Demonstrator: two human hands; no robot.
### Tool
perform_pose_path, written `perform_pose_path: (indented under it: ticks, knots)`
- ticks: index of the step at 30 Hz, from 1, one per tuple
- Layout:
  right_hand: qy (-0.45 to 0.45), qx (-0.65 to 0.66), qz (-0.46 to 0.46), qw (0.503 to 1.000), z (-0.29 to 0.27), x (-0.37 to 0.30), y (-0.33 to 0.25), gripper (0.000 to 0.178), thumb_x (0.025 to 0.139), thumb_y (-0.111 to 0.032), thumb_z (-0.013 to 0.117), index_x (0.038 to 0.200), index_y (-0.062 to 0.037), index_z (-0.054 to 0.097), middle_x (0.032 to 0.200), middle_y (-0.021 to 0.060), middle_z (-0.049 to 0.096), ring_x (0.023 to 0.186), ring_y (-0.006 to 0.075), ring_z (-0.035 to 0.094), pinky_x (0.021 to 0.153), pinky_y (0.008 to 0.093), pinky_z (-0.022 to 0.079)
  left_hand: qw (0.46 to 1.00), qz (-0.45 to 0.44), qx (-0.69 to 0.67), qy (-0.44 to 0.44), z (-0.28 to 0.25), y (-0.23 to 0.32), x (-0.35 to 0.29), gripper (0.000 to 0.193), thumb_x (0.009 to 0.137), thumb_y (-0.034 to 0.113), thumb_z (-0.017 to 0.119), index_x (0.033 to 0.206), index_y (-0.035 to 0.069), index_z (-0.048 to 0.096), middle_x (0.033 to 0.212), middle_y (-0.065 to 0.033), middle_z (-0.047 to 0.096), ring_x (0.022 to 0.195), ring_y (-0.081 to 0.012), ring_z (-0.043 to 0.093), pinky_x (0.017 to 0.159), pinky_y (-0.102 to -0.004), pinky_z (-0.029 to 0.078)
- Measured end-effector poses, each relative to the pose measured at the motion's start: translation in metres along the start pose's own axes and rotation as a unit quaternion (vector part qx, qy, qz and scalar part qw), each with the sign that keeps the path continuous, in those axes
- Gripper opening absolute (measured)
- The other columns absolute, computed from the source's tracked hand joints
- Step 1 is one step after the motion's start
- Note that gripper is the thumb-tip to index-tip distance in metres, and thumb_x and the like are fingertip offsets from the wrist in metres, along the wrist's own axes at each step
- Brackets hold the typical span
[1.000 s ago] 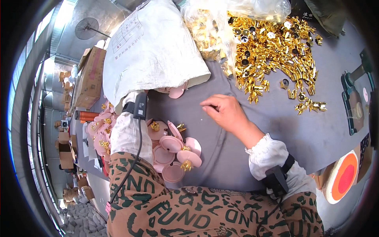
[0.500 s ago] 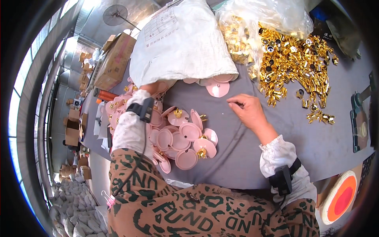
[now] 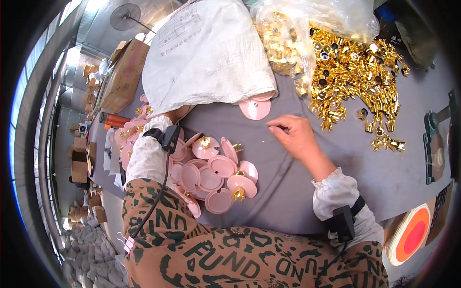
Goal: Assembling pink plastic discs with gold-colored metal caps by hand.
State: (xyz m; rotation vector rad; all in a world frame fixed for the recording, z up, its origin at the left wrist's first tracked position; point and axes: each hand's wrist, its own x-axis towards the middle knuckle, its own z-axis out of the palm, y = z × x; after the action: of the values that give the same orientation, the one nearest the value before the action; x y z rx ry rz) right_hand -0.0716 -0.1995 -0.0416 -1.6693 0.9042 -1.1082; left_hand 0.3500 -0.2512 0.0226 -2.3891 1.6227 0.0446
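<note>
My left hand (image 3: 181, 113) reaches in at the mouth of a white woven sack (image 3: 206, 62); its fingers are hidden beneath the sack's edge. Pink round discs show at that mouth, one disc (image 3: 256, 109) lying half out. Right of it, over the grey cloth, my right hand (image 3: 297, 138) is loosely closed, thumb close to forefinger, and I see nothing between them. A pile of pink discs (image 3: 219, 200) lies in front of me, some with a gold crown-shaped fitting (image 3: 238, 194) attached. More pink discs (image 3: 126, 137) lie beyond my left forearm.
A heap of small gold fittings (image 3: 355, 81) spreads at the back right, beside a clear plastic bag (image 3: 288, 43) of them. A dark metal tool (image 3: 434, 149) stands at the right edge. A cardboard box (image 3: 126, 72) and an orange-red roll (image 3: 114, 120) are at the left.
The view has shifted a little, so the table things sit further left. My left hand has gone slightly lower at the sack's mouth. My right thumb and forefinger have drawn closer together.
</note>
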Motion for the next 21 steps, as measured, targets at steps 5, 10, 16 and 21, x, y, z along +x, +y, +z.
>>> perform_pose_path:
  ticks: [5,10,16,21]
  knots:
    - [-0.004,-0.004,0.001,1.0,-0.003,0.0,0.003,0.012,0.082,-0.01,0.068,0.091,-0.0035,0.072,0.086,0.0131,0.07,0.078,0.0284,0.068,0.071,0.0346,0.053,0.997,0.014,0.03,0.075,-0.049,-0.016,-0.027,0.042,0.09,0.017,0.063,0.129,0.002,0.056,0.122,-0.0164,0.064,0.111,-0.0298,0.061,0.093,-0.0392,0.048]
    - [-0.007,-0.016,-0.015,1.0,-0.003,0.0,0.005,0.012,0.084,-0.006,0.068,0.094,-0.0013,0.072,0.084,0.0083,0.069,0.072,0.0144,0.064,0.065,0.0258,0.051,0.991,0.015,-0.135,-0.005,-0.053,-0.056,-0.012,0.049,0.091,0.024,0.063,0.134,0.003,0.052,0.132,-0.0147,0.058,0.121,-0.0291,0.056,0.101,-0.0377,0.043]
    - [-0.01,0.007,0.003,1.0,-0.001,0.001,-0.004,0.011,0.082,-0.009,0.068,0.091,-0.0033,0.072,0.083,0.0132,0.069,0.076,0.0283,0.067,0.068,0.0345,0.051,0.985,0.074,-0.024,0.152,-0.027,-0.099,0.033,0.046,0.096,0.029,0.055,0.135,0.005,0.052,0.133,-0.0115,0.057,0.122,-0.0246,0.052,0.105,-0.0321,0.038]
    - [0.002,0.007,0.004,1.0,-0.001,0.001,0.002,0.011,0.082,-0.009,0.068,0.091,-0.0033,0.072,0.085,0.013,0.07,0.078,0.0276,0.068,0.069,0.0341,0.052,0.994,0.07,-0.054,0.06,-0.007,-0.056,0.047,0.039,0.096,0.027,0.052,0.131,0.008,0.057,0.12,-0.0099,0.063,0.108,-0.021,0.058,0.095,-0.0324,0.043]
